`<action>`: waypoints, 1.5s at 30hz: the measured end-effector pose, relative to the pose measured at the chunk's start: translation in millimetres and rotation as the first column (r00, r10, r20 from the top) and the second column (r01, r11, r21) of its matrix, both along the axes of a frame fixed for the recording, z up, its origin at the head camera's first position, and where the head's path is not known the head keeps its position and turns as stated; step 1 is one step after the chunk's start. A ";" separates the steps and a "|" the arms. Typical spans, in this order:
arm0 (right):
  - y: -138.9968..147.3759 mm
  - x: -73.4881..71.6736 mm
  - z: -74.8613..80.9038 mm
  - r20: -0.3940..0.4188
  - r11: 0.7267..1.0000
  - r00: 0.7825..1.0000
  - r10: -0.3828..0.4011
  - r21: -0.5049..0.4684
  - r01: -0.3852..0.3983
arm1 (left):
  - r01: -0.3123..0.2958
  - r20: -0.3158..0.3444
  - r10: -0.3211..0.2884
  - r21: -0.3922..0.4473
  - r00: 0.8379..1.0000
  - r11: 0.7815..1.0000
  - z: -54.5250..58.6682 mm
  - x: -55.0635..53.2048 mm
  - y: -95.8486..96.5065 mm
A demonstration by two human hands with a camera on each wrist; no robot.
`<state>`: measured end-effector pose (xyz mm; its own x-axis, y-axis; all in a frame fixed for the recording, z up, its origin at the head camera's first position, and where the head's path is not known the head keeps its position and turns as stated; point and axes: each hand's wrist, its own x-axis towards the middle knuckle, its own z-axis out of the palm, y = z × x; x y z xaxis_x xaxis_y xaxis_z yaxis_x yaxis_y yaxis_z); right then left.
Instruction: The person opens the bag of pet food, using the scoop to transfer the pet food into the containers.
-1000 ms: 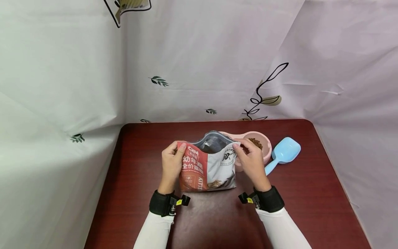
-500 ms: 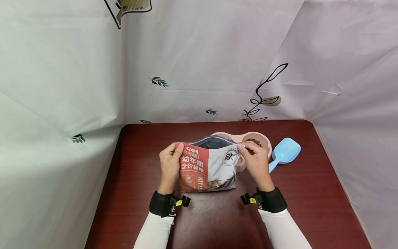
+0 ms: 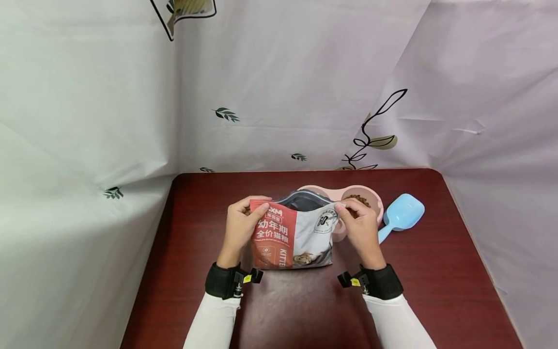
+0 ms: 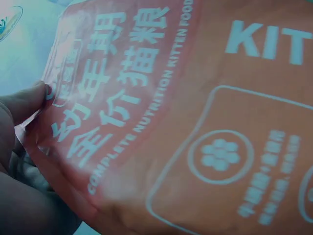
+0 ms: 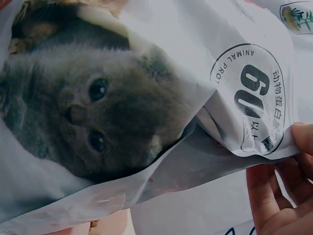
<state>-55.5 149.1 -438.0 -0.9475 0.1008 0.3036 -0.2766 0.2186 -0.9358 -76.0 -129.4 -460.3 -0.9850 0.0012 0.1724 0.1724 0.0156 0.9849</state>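
Observation:
A red and white bag of kitten food (image 3: 279, 237) stands on the table in front of me, its zip top partly parted and dark inside. My left hand (image 3: 239, 225) pinches the bag's top left corner, thumb on the front face. At the opposite top corner, my right hand (image 3: 361, 230) pinches the edge between thumb and fingers. The left wrist view shows the red printed panel of the bag (image 4: 146, 122) close up, with the thumb at its edge. In the right wrist view, a kitten picture fills the bag's side (image 5: 88, 107), and the fingers grip the corner below the round label.
Behind the bag sits a pink double bowl (image 3: 375, 196) with brown kibble (image 3: 359, 199) in its right side. A light blue scoop (image 3: 404, 212) lies right of the bowl, handle toward me. The dark red table (image 3: 196, 218) meets a white patterned cloth at the back.
The bag's mouth has narrowed from a wide gap to a slimmer one. My right hand has shifted slightly right, and the left thumb has slid inward along the top edge.

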 end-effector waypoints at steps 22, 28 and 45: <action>2.4 -13.7 -19.0 0.019 0.990 1.000 -0.018 0.143 0.015 | 0.051 0.000 -0.051 -0.021 0.999 0.998 12.4 -5.7 4.6; 0.2 -11.3 -17.9 0.017 0.983 0.999 -0.051 0.178 0.047 | 0.022 0.028 -0.020 -0.099 0.999 0.995 17.7 -9.5 7.1; 2.8 -15.1 -11.0 0.044 0.970 0.995 0.084 0.224 -0.092 | -0.018 0.037 0.021 -0.087 0.999 0.996 18.7 -7.4 12.2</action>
